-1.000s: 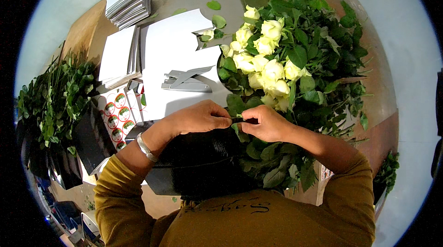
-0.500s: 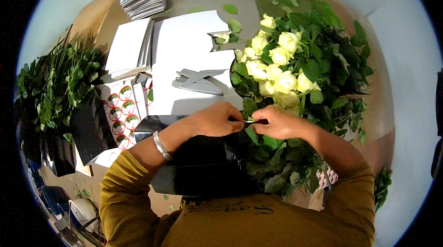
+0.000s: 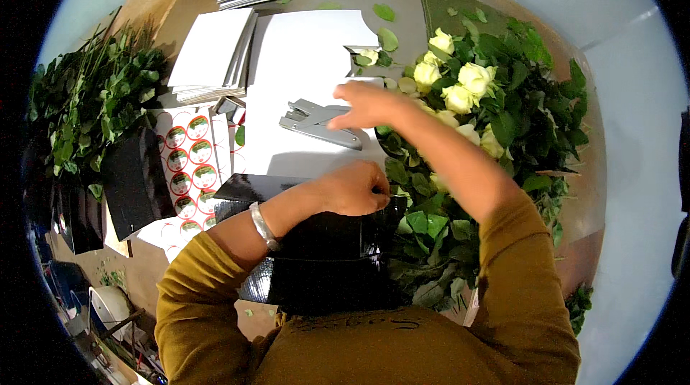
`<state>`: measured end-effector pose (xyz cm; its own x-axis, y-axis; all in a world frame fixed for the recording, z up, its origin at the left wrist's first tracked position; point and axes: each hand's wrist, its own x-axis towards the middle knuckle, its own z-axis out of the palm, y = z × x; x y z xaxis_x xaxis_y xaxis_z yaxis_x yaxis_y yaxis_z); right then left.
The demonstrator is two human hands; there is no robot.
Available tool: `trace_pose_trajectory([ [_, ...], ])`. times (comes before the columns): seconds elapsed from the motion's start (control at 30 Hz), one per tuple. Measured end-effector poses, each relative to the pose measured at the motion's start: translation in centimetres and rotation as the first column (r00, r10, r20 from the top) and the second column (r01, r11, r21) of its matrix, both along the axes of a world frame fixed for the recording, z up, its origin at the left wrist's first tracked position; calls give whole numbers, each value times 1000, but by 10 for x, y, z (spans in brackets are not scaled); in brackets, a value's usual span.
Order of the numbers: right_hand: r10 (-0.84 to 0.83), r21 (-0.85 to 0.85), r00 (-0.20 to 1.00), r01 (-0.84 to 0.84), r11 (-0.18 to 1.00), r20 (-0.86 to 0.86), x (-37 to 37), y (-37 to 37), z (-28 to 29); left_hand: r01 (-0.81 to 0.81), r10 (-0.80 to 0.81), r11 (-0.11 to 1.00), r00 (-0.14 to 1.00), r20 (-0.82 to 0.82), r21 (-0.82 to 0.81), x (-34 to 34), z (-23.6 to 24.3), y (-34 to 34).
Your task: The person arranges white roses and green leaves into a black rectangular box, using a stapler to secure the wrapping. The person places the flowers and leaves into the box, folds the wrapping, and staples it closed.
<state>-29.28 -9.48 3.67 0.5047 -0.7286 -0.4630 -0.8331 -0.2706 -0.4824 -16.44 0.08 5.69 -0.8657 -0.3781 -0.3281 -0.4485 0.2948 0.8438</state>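
A glossy black wrapping sheet (image 3: 323, 259) lies in front of me, against a bunch of pale yellow roses (image 3: 474, 79) with dark green leaves. My left hand (image 3: 353, 189) is closed at the sheet's upper right edge, pinching it beside the leaves. My right hand (image 3: 366, 106) is stretched over the white card, thumb and fingers apart, at the right end of a grey stapler (image 3: 316, 125). It does not grip the stapler. Part of the roses is hidden behind my right forearm.
White card stacks (image 3: 212, 54) stand left of the stapler, with more at the back. A sheet of round red-rimmed stickers (image 3: 190, 162) lies at left. Beyond it are leafy stems in black wrapping (image 3: 136, 184). A green mat (image 3: 456, 7) lies at the back right.
My right hand has let go of the sheet's edge and moved up and left to the stapler. My left hand still pinches the edge. The whole view has shifted slightly.
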Motion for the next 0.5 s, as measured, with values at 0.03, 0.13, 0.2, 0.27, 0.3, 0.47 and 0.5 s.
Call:
trace_pose_trajectory([
  [0.03, 44, -129, 998, -49, 990, -40, 14, 8, -14, -8, 8, 1000, 1000, 13, 9, 2, 0, 1],
  [0.13, 152, -354, 952, -243, 903, -266, 31, 32, -31, 7, -7, 1000, 998, 56, 16, -1, 3, -1],
  [0.2, 19, -255, 990, -54, 965, -141, 24, 27, -38, 13, -15, 1000, 998, 54, 25, -1, 3, -1],
  [0.27, -200, 145, 979, 193, 970, 39, 9, 16, -26, 24, -25, 999, 999, 43, 37, -2, 2, -2],
  [0.3, -387, 296, 903, 323, 899, 188, -4, 21, -19, 10, -10, 999, 1000, 23, 32, -1, 2, -2],
  [0.47, -577, 531, 633, 292, 795, 516, -90, 98, 68, 25, -27, 998, 999, 35, 53, -3, 8, -2],
  [0.5, -568, 536, 669, 290, 793, 479, -106, 118, 77, 15, -18, 997, 999, 43, 69, -4, 9, -1],
])
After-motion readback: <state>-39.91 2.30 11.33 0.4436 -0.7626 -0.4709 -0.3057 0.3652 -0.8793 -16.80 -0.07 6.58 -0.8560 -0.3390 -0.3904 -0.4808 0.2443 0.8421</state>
